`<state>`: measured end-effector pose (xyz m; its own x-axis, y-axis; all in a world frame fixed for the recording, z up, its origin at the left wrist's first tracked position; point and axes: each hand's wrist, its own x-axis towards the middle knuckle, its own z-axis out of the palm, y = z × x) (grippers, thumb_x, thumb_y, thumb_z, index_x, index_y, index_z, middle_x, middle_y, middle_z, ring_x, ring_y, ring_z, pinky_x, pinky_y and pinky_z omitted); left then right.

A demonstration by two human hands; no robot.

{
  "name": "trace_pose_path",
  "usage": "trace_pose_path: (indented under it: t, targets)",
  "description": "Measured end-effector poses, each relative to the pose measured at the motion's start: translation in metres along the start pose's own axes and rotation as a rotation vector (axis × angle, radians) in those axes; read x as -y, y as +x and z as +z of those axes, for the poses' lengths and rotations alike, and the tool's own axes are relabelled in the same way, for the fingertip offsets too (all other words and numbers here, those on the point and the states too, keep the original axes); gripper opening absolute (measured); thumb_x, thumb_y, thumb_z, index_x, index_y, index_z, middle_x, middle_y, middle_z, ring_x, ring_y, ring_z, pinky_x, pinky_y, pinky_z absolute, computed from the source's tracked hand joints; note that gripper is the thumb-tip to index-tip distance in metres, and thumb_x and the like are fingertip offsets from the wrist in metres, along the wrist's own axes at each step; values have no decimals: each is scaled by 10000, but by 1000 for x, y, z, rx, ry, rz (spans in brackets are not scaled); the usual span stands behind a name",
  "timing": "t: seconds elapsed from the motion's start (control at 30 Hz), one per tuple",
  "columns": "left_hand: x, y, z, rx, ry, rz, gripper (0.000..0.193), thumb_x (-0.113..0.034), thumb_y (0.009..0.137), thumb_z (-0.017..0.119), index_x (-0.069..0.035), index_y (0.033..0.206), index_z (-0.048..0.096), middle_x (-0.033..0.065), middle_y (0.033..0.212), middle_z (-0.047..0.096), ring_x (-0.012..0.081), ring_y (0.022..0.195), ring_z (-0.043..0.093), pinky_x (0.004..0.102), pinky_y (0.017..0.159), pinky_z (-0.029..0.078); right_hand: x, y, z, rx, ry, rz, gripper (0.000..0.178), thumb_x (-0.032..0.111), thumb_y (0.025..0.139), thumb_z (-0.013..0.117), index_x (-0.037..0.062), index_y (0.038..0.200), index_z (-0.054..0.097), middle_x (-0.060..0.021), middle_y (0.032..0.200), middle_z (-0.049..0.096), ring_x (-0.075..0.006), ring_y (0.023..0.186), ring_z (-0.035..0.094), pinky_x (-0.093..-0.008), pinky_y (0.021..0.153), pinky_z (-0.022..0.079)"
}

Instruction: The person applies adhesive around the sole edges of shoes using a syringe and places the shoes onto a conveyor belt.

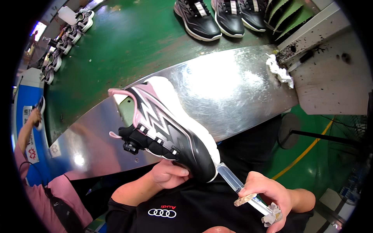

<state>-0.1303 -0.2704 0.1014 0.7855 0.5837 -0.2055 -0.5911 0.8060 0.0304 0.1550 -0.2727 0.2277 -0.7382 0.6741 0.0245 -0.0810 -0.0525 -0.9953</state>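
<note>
A black, pink and white sneaker lies tilted on its side, its thick white sole turned up and to the right. My left hand grips it from below near the toe, the thumb on the black upper. In my right hand is a clear plastic syringe, its tip at the seam between the sole and the toe. Lumpy, pale residue or wrapping sits around the syringe's finger flange and plunger end. A dial knob and a pink pull loop show on the sneaker's collar side.
A shiny metal plate edges the green table. Three similar sneakers stand at the back, near green sheets. Crumpled white paper lies on the right. Several sneakers line the far left, where a pink-sleeved person works.
</note>
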Motion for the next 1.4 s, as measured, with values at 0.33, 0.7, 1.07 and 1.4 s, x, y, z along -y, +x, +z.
trace_pose_path:
  t: [0.33, 0.7, 1.07, 1.4]
  targets:
    - [-4, 58, 20, -15, 53, -14, 554, 67, 784, 594, -119, 1288, 455, 82, 1267, 518, 250, 1183, 497, 404, 1003, 412, 16, -15, 4, -163, -313, -111, 912, 653, 636, 689, -28, 1207, 484, -104, 1034, 606, -221, 763, 474, -344, 700, 355]
    - [-7, 81, 24, -97, 30, 32, 406, 61, 813, 613, -144, 1162, 581, 32, 1169, 600, 166, 1089, 566, 309, 943, 474, 8, -10, 8, -268, -482, -237, 813, 608, 669, 694, -8, 1166, 507, -86, 1008, 615, -235, 761, 509, -361, 680, 354]
    - [-10, 85, 35, 14, 10, 62, 264, -2, 864, 578, -53, 1123, 598, 102, 1156, 606, 202, 1106, 570, 278, 887, 511, -17, -4, 22, -270, -826, -192, 739, 487, 624, 769, 27, 1151, 530, -51, 881, 616, -174, 592, 441, -289, 579, 343]
    - [-8, 85, 39, 42, 3, 70, 344, -55, 875, 588, -60, 1213, 521, 121, 1185, 583, 240, 1104, 575, 263, 816, 556, -36, 0, 31, -335, -1032, -273, 705, 473, 598, 777, 57, 1121, 555, -53, 844, 571, -178, 588, 406, -287, 559, 334]
